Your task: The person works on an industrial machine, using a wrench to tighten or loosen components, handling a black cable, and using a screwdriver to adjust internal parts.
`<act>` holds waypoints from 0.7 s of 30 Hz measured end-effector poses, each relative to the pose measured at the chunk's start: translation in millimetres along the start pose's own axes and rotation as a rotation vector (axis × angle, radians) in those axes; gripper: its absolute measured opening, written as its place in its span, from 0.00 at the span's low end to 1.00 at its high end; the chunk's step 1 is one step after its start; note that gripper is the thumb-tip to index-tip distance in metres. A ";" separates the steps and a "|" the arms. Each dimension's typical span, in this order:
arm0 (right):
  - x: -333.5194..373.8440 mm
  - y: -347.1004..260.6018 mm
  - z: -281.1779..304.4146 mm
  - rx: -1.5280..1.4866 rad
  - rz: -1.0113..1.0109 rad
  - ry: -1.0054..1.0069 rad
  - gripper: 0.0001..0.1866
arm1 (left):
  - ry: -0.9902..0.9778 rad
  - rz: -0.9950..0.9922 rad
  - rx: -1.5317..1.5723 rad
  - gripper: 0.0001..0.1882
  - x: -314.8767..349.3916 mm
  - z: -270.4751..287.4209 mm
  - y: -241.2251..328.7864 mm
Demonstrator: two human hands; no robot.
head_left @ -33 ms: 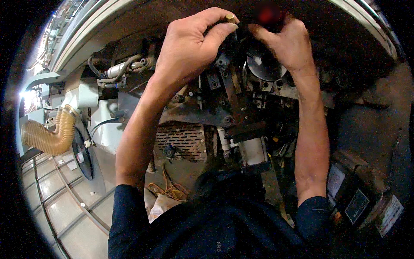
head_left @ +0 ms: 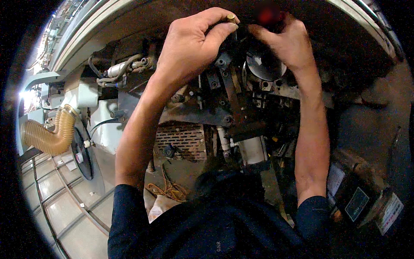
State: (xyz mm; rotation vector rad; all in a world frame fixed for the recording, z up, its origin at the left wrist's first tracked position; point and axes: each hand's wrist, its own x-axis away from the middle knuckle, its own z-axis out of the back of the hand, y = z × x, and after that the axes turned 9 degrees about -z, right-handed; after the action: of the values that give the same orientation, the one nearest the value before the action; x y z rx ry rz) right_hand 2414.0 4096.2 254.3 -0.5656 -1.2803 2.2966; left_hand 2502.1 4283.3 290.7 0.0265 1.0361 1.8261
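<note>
At the top of the head view, my left hand point(head_left: 194, 41) is closed, pinching a small brass-coloured cylindrical piece point(head_left: 231, 18) between thumb and forefinger. The piece stands upright above a dark part of the machine. To its right my right hand point(head_left: 293, 45) is closed, its fingers curled away from view and the thumb pointing left. A blurred red thing point(head_left: 268, 15) shows just beyond the thumb; whether it is in the hand cannot be made out. Below the right hand lies a shiny round metal disc point(head_left: 265, 65) on the machine.
Dark metal linkages point(head_left: 224, 84) fill the middle. A silver cylinder point(head_left: 253, 151) and a slotted plate point(head_left: 181, 142) sit lower down. On the left are a ribbed tan hose point(head_left: 56, 131) and a black wheel point(head_left: 83, 153). Coiled cord point(head_left: 170, 190) lies low, and a dark box point(head_left: 358, 203) stands lower right.
My right hand and wrist have turned very slightly. My left hand keeps its pinch on the brass-coloured piece in the same place.
</note>
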 end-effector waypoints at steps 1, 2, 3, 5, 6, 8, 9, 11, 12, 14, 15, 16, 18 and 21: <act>-3.9 10.6 2.5 0.028 -0.031 -0.020 0.22 | -0.007 -0.014 -0.007 0.09 -1.7 -0.3 -0.3; -9.0 24.3 1.2 -0.062 0.007 -0.078 0.23 | -0.015 -0.028 -0.013 0.09 -2.8 -0.3 1.2; -12.4 28.3 -1.9 -0.157 0.043 -0.136 0.23 | -0.009 -0.033 -0.023 0.10 -3.3 1.3 3.9; -14.2 37.1 2.2 -0.169 0.108 -0.194 0.22 | 0.001 -0.043 -0.043 0.11 -5.4 4.2 10.0; -10.0 25.8 3.7 -0.089 0.130 -0.199 0.22 | -0.009 -0.105 -0.119 0.11 -8.8 5.5 17.3; -7.7 30.7 6.4 -0.039 0.177 -0.208 0.22 | -0.035 -0.234 -0.256 0.13 -21.8 5.0 39.1; -11.3 41.6 4.5 -0.075 0.212 -0.216 0.22 | -0.063 -0.392 -0.360 0.15 -31.5 2.6 36.7; -15.3 46.8 1.3 -0.115 0.271 -0.237 0.23 | -0.209 -0.413 -0.466 0.09 -48.5 1.6 49.4; -16.0 48.2 -0.1 -0.109 0.282 -0.247 0.22 | -0.283 -0.422 -0.513 0.09 -57.0 -2.2 56.4; -19.8 53.4 -5.7 -0.034 0.289 -0.215 0.21 | -0.447 -0.291 -0.562 0.13 -70.1 -9.5 68.4; -22.2 58.7 -9.6 0.040 0.273 -0.175 0.20 | -0.494 -0.293 -0.602 0.13 -77.3 -14.8 65.1; -23.1 64.1 -11.6 0.114 0.258 -0.135 0.19 | -0.541 -0.293 -0.643 0.14 -80.6 -17.9 63.3; -21.3 72.7 -4.0 0.084 0.354 -0.108 0.19 | -0.493 -0.407 -0.631 0.12 -80.9 -21.2 61.3; -12.7 45.3 14.6 0.135 0.287 -0.171 0.20 | -0.565 -0.329 -0.666 0.08 -89.9 -32.1 56.2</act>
State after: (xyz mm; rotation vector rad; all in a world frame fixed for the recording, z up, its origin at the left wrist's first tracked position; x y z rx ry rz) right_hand 2408.0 4057.9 224.0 -0.5461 -1.1710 2.6960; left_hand 2491.5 4186.8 344.1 -0.0278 0.0143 1.6348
